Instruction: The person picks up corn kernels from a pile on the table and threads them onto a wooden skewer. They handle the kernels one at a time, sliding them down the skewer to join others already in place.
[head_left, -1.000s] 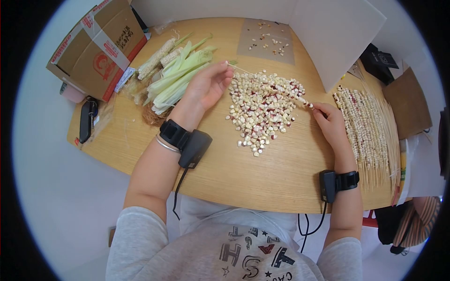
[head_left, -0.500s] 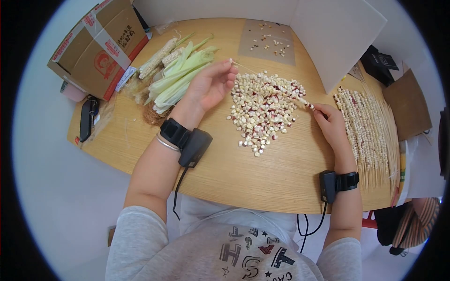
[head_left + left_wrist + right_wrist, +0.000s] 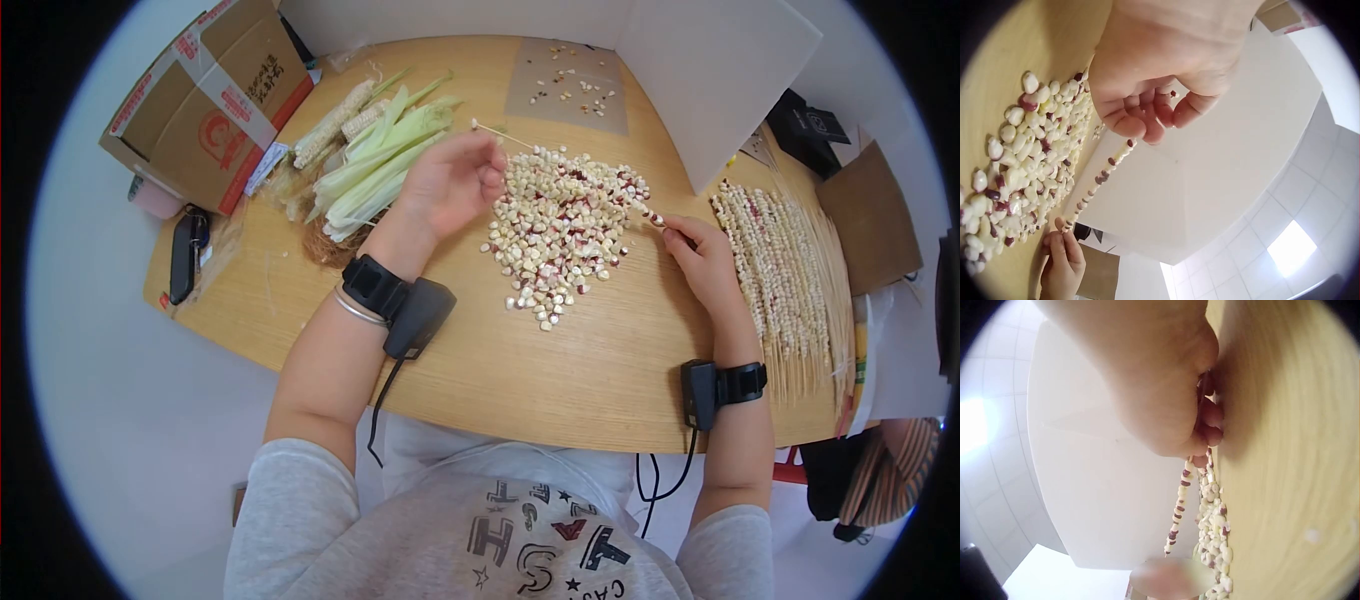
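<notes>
The right hand point(image 3: 705, 262) pinches the near end of a thin stick strung with pale and dark red kernels point(image 3: 1177, 509). This stick slants up and left over the loose kernel pile point(image 3: 560, 230), and its far part point(image 3: 505, 135) is bare, with a pale kernel at the tip point(image 3: 474, 123). The left hand point(image 3: 452, 185) is beside that far part, fingers curled toward the palm; the inside of the palm is hidden. In the left wrist view, the strung kernels point(image 3: 1102, 177) run from the right hand point(image 3: 1063, 265) to behind the left hand's point(image 3: 1154, 75) fingers.
Green husks point(image 3: 385, 165) and cobs lie at the left, near a cardboard box point(image 3: 215, 110) and a black object point(image 3: 183, 258). Rows of strung kernels point(image 3: 775, 275) lie at the right. A grey sheet point(image 3: 530, 85) with scattered kernels is at the back, beside a white panel point(image 3: 720, 80).
The left hand's fingertips have come down from the stick's tip and curled inward, leaving the tip and its kernel exposed. The right hand still pinches the other end, shifted slightly.
</notes>
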`<state>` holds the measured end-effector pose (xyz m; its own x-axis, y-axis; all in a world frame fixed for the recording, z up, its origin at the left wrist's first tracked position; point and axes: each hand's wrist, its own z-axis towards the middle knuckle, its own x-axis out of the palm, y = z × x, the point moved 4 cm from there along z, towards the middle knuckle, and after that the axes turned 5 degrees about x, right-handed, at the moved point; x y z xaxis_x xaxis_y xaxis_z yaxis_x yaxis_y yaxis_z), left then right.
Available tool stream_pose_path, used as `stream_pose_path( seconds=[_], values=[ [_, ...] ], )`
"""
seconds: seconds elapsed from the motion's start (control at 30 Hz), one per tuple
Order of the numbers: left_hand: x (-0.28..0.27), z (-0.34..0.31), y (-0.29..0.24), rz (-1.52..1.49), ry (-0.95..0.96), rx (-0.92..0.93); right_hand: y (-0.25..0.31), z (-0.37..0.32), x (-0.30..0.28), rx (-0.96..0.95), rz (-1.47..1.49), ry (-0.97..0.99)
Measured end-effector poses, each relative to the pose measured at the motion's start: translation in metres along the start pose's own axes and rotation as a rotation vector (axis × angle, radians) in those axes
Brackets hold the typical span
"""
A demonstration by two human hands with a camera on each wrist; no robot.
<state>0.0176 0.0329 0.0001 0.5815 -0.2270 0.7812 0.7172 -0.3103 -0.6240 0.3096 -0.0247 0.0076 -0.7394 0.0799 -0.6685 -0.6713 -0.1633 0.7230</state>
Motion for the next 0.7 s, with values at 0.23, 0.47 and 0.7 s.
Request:
stream_pose_path(
  seconds=[0.23, 0.47, 0.7],
  values=[
    [-0.012, 0.001, 0.004, 0.114, -0.247, 0.006, 0.002, 0.0, 0.001, 0.012, -0.011, -0.013],
    [-0.018, 0.001, 0.004, 0.149, -0.393, -0.057, 0.002, 0.001, -0.001, -0.009, 0.0, -0.032],
    [-0.014, 0.001, 0.001, 0.131, -0.283, 0.016, 0.005, 0.0, 0.0, -0.005, -0.018, -0.015]
  ],
)
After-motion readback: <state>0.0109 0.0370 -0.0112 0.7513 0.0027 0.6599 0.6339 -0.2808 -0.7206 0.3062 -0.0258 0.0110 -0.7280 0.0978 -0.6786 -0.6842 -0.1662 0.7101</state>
